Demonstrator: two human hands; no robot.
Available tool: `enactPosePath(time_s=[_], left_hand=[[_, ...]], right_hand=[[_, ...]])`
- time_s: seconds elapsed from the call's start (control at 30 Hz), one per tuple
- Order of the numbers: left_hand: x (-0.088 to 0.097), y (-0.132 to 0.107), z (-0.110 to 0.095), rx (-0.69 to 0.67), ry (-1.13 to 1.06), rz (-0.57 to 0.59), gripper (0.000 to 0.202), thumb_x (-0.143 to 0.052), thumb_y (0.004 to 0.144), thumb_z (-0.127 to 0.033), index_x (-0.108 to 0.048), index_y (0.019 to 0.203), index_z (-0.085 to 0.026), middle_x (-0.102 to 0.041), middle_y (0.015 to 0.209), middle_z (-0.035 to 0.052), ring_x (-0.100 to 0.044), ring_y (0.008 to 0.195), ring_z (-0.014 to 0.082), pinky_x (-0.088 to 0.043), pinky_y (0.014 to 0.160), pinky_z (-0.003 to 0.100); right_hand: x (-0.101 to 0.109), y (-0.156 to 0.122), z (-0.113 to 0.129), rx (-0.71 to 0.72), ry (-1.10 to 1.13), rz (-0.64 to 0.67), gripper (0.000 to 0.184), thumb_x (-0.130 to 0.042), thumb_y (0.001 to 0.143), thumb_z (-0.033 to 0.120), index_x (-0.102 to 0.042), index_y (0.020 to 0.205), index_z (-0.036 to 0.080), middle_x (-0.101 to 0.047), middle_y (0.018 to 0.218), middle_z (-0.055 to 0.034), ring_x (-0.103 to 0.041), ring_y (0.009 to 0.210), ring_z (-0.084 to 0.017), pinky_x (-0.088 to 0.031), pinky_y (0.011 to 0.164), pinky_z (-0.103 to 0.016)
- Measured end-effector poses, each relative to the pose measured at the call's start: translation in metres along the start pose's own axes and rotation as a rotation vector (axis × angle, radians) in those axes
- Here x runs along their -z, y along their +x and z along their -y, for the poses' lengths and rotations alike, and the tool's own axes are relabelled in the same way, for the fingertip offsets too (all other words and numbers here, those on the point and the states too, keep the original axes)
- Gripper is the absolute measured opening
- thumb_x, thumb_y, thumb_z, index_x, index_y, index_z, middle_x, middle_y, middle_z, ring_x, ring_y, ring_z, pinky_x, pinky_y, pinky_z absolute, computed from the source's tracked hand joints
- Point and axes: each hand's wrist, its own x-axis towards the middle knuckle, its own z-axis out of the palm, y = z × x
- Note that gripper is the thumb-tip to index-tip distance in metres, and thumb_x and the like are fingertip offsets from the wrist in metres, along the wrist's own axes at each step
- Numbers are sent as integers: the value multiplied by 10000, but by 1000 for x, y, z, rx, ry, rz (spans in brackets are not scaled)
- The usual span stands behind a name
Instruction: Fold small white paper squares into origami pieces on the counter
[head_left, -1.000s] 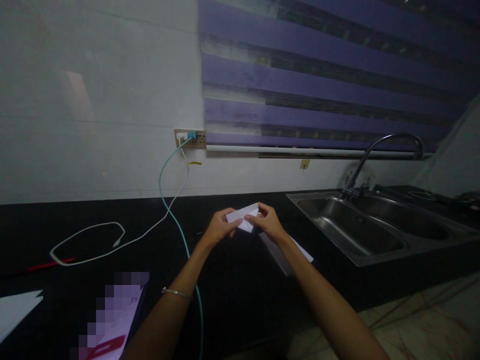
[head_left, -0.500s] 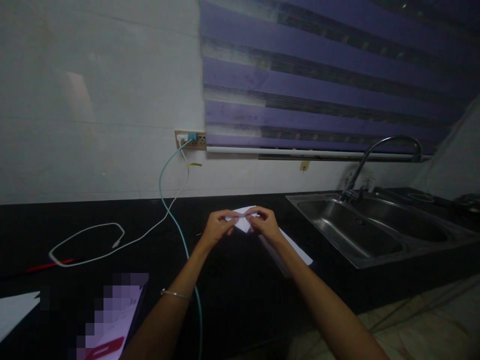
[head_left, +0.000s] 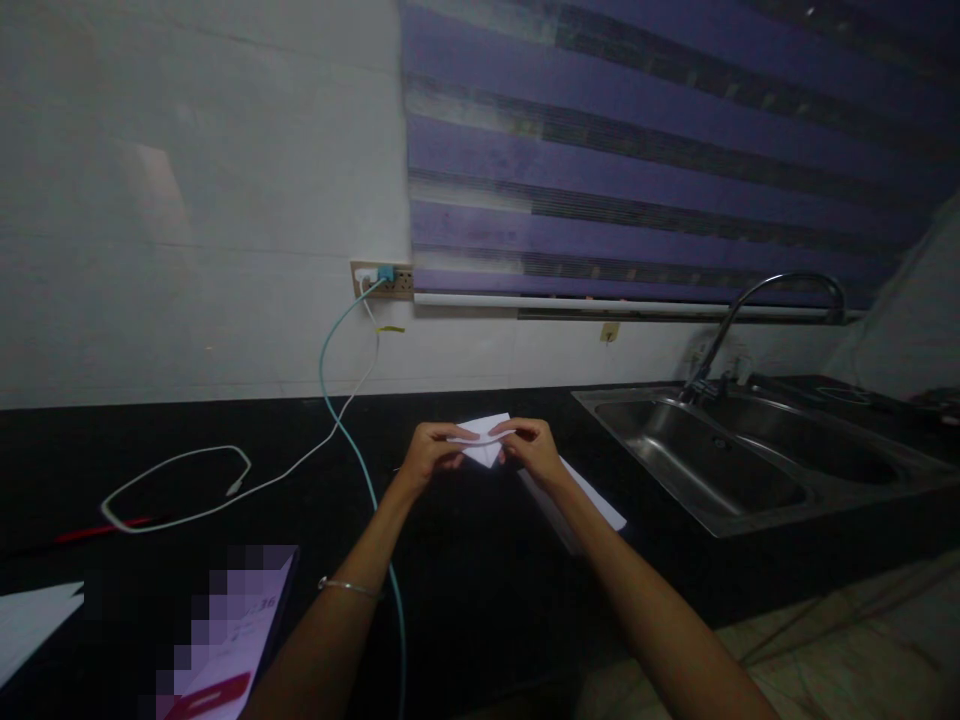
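Note:
A small piece of folded white paper [head_left: 487,456] is held between my two hands above the dark counter, with a point facing me and a raised fold across its middle. My left hand [head_left: 433,450] pinches its left side, thumb near the fold. On the right side, my right hand [head_left: 531,446] grips the paper in the same way, fingers bent over the edge. Some fingertips are hidden behind the paper. Partly under my right forearm lies a white sheet [head_left: 594,492] on the counter.
A steel double sink [head_left: 701,450] with a curved faucet [head_left: 750,285] is at the right. A teal cable [head_left: 358,460] and a white cable [head_left: 300,458] run from the wall outlet [head_left: 401,282]. A lit screen [head_left: 251,625], red pen [head_left: 90,532] and papers [head_left: 34,620] lie at the left.
The raised fold across the paper shows wider and more bowed now. My thumbs and fingers have shifted slightly along it, and both hands stay in nearly the same place.

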Motion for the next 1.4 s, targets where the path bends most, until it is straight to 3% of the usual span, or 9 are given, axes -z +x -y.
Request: enactPosePath(time_s=[0.17, 0.33, 0.5, 0.63, 0.8, 0.9, 1.0, 1.17, 1.4], left_hand=[[4, 0, 2, 26, -51, 141, 422, -682, 704, -447, -736, 907, -81, -555, 493, 18, -395, 361, 61, -210, 364, 182], [-13, -3, -11, -13, 95, 19, 326, -736, 686, -386, -687, 885, -133, -536, 478, -21, -449, 383, 77, -289, 376, 173], [-21, -4, -13, -62, 61, -4, 460, -757, 657, -298, -557, 1051, -171, -611, 634, -10, -519, 441, 97, -374, 408, 184], [-21, -2, -6, -99, -5, -50, 587, -790, 619, -269, -458, 1097, -195, -654, 782, 19, -610, 566, 128, -435, 480, 189], [-23, -2, -5, -9, -59, -71, 671, -791, 626, -374, -412, 1155, -209, -589, 623, -60, -513, 417, 72, -358, 401, 152], [-24, -3, -4, 102, -69, -89, 556, -751, 666, -454, -496, 1089, -198, -599, 639, -40, -494, 405, 59, -322, 380, 141], [-25, -3, -3, 152, -23, -53, 430, -733, 683, -484, -609, 893, -130, -613, 637, 10, -508, 429, 69, -317, 379, 153], [-27, -2, -1, 78, 141, 12, 413, -686, 725, -502, -618, 635, -104, -538, 454, 4, -454, 379, 79, -313, 393, 189], [-29, -4, -3, -42, 252, -52, 373, -651, 767, -459, -595, 608, -126, -531, 453, -5, -459, 401, 91, -326, 416, 194]], right_hand=[[4, -2, 6, 36, -75, 8, 122, -628, 695, 222, -723, 717, 150, -558, 509, 17, -538, 435, -119, -420, 450, -236], [6, -4, 8, 14, -74, 39, 217, -610, 762, 344, -714, 790, 156, -636, 684, -27, -562, 521, -121, -434, 498, -240], [0, -1, 3, 32, -174, -61, 224, -699, 718, 372, -679, 737, 151, -633, 699, -37, -541, 558, -126, -422, 503, -236], [-3, 0, 2, 23, -88, -75, 329, -727, 693, 354, -574, 942, 204, -629, 746, -9, -543, 552, -120, -433, 503, -228], [-2, 0, 3, -26, -2, -44, 508, -733, 682, 399, -415, 1052, 257, -619, 754, 21, -571, 571, -131, -461, 537, -240], [-2, 0, 2, -30, -1, -12, 560, -737, 675, 411, -381, 1083, 269, -618, 757, 25, -580, 590, -137, -466, 554, -246], [-1, 0, 0, -29, 0, 29, 564, -727, 688, 406, -370, 1102, 271, -613, 761, 24, -575, 590, -134, -461, 553, -243], [-1, -2, 1, -35, -12, 40, 544, -713, 705, 401, -377, 1113, 272, -610, 777, 20, -578, 607, -137, -461, 558, -241], [-5, 0, -6, -117, 88, -109, 562, -756, 655, 409, -437, 1090, 252, -624, 743, 28, -545, 523, -108, -431, 495, -213]])
